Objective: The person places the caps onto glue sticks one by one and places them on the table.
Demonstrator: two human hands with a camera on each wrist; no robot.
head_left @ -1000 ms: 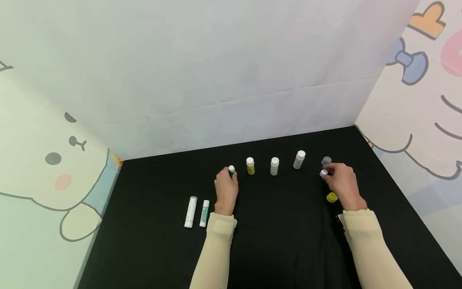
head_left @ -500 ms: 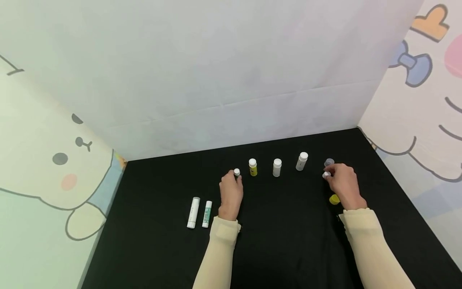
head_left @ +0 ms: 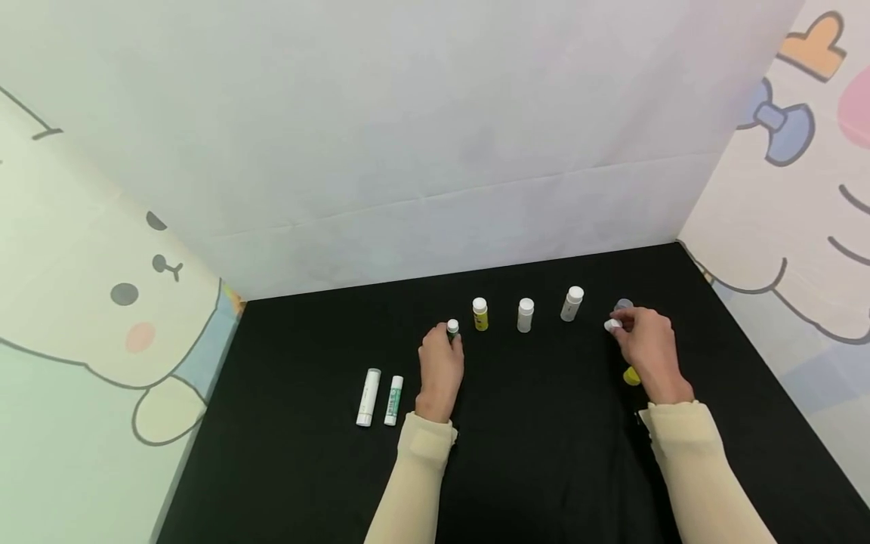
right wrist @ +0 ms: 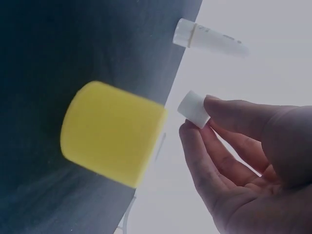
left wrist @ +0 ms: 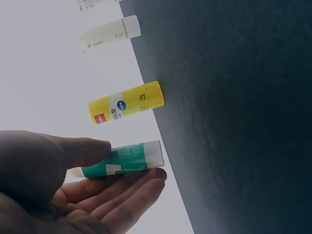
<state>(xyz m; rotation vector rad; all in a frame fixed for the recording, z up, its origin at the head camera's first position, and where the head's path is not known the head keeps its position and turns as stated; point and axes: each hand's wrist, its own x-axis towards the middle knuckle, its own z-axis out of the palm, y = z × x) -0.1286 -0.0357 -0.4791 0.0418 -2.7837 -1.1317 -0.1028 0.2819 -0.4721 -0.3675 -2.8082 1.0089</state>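
My left hand (head_left: 445, 349) grips a green glue stick (head_left: 452, 329) with a white cap, standing upright on the black tabletop (head_left: 544, 453). In the left wrist view the thumb and fingers (left wrist: 146, 183) curl round the green stick (left wrist: 129, 158). My right hand (head_left: 621, 330) pinches a small white cap (head_left: 612, 325). The right wrist view shows that cap (right wrist: 194, 109) between thumb and fingertips. A yellow cap (head_left: 631, 375) lies under the right hand, large in the right wrist view (right wrist: 109, 132). A translucent cap (head_left: 623, 305) stands just behind the fingers.
A yellow stick (head_left: 480, 313) and two white sticks (head_left: 526, 314) (head_left: 572, 303) stand in a row between the hands. Two more sticks (head_left: 368, 397) (head_left: 393, 400) lie flat to the left. Paper walls with cartoon drawings (head_left: 136, 302) close in the table on three sides.
The left hand with the green stick has edged slightly right, nearer the yellow stick. The right hand keeps the white cap in about the same place.
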